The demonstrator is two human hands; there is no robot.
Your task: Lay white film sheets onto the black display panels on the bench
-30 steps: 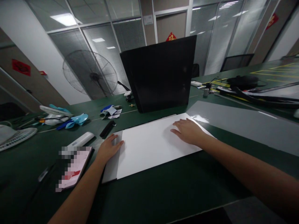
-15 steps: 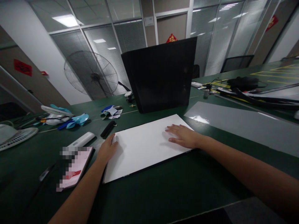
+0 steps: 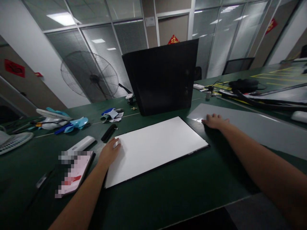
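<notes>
Green tabletop [image 3: 168,191] bears a white panel [image 3: 158,148] between left hand [image 3: 110,152] and right hand [image 3: 216,122], both loosely spread.

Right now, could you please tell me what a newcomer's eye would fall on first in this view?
Most likely the bright white sheet, lying flat on the green table near the middle, with the left hand at its left edge. Next might come the big black panel, standing just beyond it. To the right lies a glossy grey sheet, the right hand at its left end.
</notes>
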